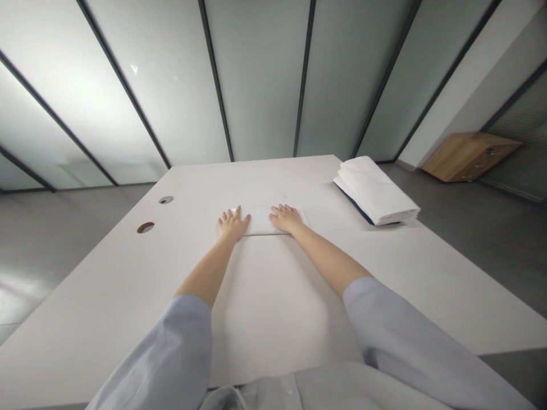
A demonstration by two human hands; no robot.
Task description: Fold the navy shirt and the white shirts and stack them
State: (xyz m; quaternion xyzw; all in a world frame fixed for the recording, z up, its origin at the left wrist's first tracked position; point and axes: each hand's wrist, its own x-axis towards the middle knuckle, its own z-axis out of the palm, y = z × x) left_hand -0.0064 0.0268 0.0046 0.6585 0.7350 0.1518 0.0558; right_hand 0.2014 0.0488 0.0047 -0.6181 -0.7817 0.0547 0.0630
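Observation:
A white, flat, folded piece that looks like cloth (261,223) lies on the white table in front of me, its near edge straight. My left hand (233,224) rests on its left end, palm down with the fingers spread. On its right part lies my right hand (286,217), also flat, fingers stretched out. Both palms cover parts of the piece, so only its middle and a strip at the right end show. Neither hand grips anything.
A stack of folded white cloths (378,191) with a dark layer underneath sits at the table's (273,296) right side. Two round holes, one being a cable hole (146,228), are at the left. Behind stands a frosted glass partition (260,80); a wooden cabinet (470,156) is far right.

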